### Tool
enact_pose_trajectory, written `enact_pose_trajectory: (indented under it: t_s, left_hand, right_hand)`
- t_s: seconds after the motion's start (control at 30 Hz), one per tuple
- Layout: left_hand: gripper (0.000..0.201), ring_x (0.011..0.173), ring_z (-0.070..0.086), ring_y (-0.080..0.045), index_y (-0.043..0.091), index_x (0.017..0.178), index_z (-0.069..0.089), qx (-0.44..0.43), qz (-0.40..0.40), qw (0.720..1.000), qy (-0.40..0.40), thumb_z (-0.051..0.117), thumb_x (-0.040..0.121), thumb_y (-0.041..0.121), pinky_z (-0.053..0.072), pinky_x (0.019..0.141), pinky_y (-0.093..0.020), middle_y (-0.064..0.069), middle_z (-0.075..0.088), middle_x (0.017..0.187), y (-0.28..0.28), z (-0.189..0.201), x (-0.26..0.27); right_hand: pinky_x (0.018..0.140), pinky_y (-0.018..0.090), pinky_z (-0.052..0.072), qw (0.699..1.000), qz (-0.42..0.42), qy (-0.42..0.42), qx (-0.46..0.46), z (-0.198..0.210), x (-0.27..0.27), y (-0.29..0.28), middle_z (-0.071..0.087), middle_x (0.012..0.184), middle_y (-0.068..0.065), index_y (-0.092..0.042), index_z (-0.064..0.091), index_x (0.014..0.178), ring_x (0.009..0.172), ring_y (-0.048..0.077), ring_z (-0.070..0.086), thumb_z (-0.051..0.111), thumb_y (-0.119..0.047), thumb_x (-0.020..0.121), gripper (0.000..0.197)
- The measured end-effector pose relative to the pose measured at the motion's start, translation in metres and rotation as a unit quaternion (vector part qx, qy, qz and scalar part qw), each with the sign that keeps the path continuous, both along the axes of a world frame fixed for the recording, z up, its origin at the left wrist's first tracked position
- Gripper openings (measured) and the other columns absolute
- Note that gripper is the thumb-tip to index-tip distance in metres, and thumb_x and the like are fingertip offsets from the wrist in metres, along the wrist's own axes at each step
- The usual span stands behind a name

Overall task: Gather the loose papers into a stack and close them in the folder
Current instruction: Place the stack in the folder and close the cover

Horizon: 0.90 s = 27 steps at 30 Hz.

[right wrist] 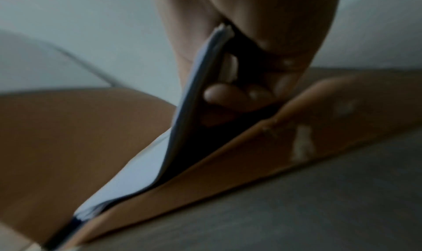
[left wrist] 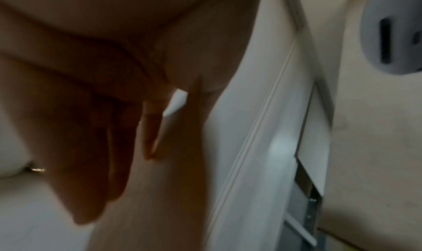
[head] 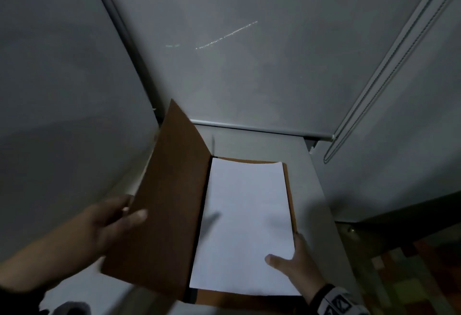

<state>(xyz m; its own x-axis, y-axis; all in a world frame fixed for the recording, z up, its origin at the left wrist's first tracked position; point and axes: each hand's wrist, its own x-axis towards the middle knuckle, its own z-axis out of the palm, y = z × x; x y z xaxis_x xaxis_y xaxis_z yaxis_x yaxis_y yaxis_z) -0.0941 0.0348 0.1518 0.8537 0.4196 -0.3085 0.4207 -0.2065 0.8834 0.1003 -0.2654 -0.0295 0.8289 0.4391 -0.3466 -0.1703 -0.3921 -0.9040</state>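
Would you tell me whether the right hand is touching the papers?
Touching: the right wrist view shows the right hand pinching the papers' lifted corner.

Dim grey room, roller blind drawn ahead with its bottom rail just above the grey table, bead cord hanging at right, plain wall at left, patterned floor lower right.

the paper stack lies in the open folder, on its lower half, just left of the right hand; the raised cover stands right of the left hand.
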Motion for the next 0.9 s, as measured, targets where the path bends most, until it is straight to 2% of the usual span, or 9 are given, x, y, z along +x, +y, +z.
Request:
enact_pose_trajectory:
  t_s: [0.07,0.17,0.23,0.3,0.43,0.53,0.63,0.73,0.9]
  left_hand:
    - [0.074,0.098,0.064,0.012,0.048,0.086,0.072,-0.045,-0.037,0.997,-0.043,0.049,0.034,0.095,0.052,0.086,-0.020,0.029,0.071,0.100,-0.020,0.001,0.014]
    - [0.077,0.118,0.048,0.017,0.051,0.097,0.068,-0.019,-0.133,0.990,-0.041,0.028,0.050,0.097,0.039,0.105,-0.020,0.034,0.064,0.114,-0.051,-0.025,0.049]
    - [0.072,0.129,0.045,0.000,0.057,0.100,0.056,0.051,-0.200,0.978,0.012,0.023,0.050,0.097,0.037,0.107,-0.019,0.023,0.057,0.128,-0.075,-0.059,0.070]
    - [0.042,0.139,0.031,-0.021,0.070,0.104,0.043,0.174,-0.276,0.939,0.106,0.022,0.070,0.085,0.029,0.114,-0.038,0.003,0.037,0.146,-0.096,-0.097,0.083]
    - [0.041,0.142,0.006,-0.040,0.060,0.116,0.033,0.349,-0.272,0.875,0.198,0.047,0.088,0.033,0.022,0.107,-0.065,-0.003,0.016,0.151,-0.107,-0.138,0.093]
    - [0.053,0.137,0.017,-0.037,0.056,0.127,0.034,0.361,-0.235,0.883,0.188,0.055,0.083,0.034,0.030,0.109,-0.056,-0.003,0.018,0.149,-0.101,-0.143,0.093]
    - [0.053,0.118,0.040,-0.035,0.030,0.136,0.038,0.341,-0.110,0.909,0.213,0.054,0.085,0.025,0.043,0.102,-0.043,-0.011,0.035,0.132,-0.090,-0.147,0.091]
    - [0.045,0.114,0.054,-0.028,0.009,0.125,0.046,0.298,-0.054,0.926,0.224,0.062,0.084,0.017,0.045,0.097,-0.032,-0.013,0.052,0.124,-0.077,-0.152,0.090]
    - [0.033,0.104,0.062,-0.026,0.011,0.110,0.064,0.311,-0.065,0.923,0.218,0.052,0.080,0.004,0.050,0.089,-0.030,-0.011,0.068,0.111,-0.063,-0.159,0.100]
  right_hand:
    - [0.076,0.021,0.049,0.999,-0.018,-0.046,-0.009,0.011,0.003,0.004,0.059,0.109,-0.006,-0.023,0.047,0.113,0.097,0.008,0.059,0.074,-0.028,0.070,0.050]
    - [0.072,0.034,0.048,0.987,-0.027,-0.103,-0.123,0.015,0.015,0.004,0.064,0.093,0.016,-0.007,0.059,0.093,0.082,0.023,0.060,0.043,-0.046,0.088,0.042]
    - [0.064,0.034,0.044,0.990,-0.054,-0.016,-0.128,0.020,0.027,-0.001,0.059,0.075,0.010,-0.012,0.059,0.077,0.068,0.024,0.055,0.025,-0.051,0.093,0.053]
    - [0.054,0.027,0.035,0.989,-0.095,0.089,-0.072,0.030,0.039,-0.010,0.050,0.056,0.002,-0.015,0.059,0.066,0.058,0.020,0.047,0.019,-0.062,0.088,0.066]
    - [0.042,0.021,0.028,0.983,-0.062,0.173,-0.014,0.039,0.053,-0.015,0.041,0.051,-0.002,-0.013,0.064,0.059,0.041,0.010,0.035,0.045,-0.049,0.087,0.050]
    - [0.057,0.030,0.038,0.984,0.076,0.020,-0.159,0.039,0.047,-0.009,0.047,0.069,0.011,0.003,0.056,0.077,0.056,0.019,0.042,0.048,-0.003,0.083,0.010]
    - [0.082,0.032,0.044,0.932,0.088,-0.144,-0.322,0.028,0.032,-0.002,0.054,0.107,0.016,0.004,0.055,0.111,0.096,0.025,0.053,0.055,-0.003,0.082,0.030]
    - [0.092,0.030,0.047,0.907,0.046,-0.188,-0.375,0.024,0.023,0.003,0.060,0.113,0.012,-0.004,0.059,0.102,0.105,0.024,0.057,0.062,-0.009,0.081,0.021]
    - [0.085,0.031,0.051,0.914,0.033,-0.183,-0.360,0.023,0.029,0.004,0.066,0.098,0.014,-0.007,0.060,0.078,0.093,0.024,0.062,0.063,-0.005,0.078,0.004]
